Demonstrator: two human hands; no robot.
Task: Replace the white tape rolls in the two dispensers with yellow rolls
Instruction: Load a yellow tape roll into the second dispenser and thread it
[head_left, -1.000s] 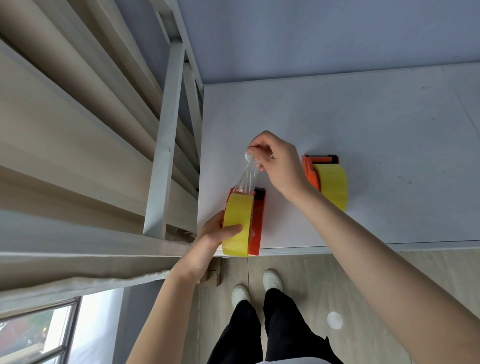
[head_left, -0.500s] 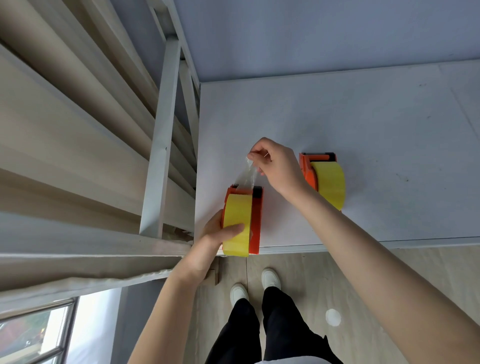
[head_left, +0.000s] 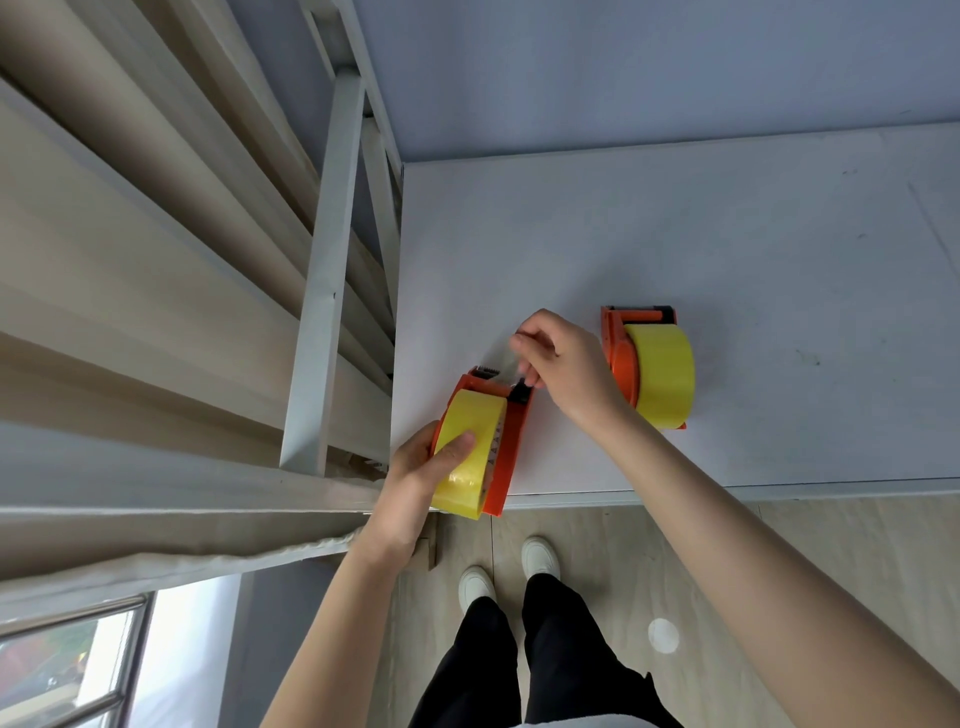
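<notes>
While the near dispenser (head_left: 511, 447), at the table's (head_left: 675, 234) 7 o'clock, is gripped by the left hand (head_left: 415, 470), its tape end (head_left: 505, 358) is pinched by the right hand (head_left: 569, 364). Both are seen loaded with yellow; threading is judged unfinished.

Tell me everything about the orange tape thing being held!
The near dispenser is orange, plastic-looking, with a black roller and toothed cutter at its far end, and holds a yellow roll. It stands at the white table's front left corner. The left hand grips it, thumb on the roll; the right hand pinches the tape end.
</notes>
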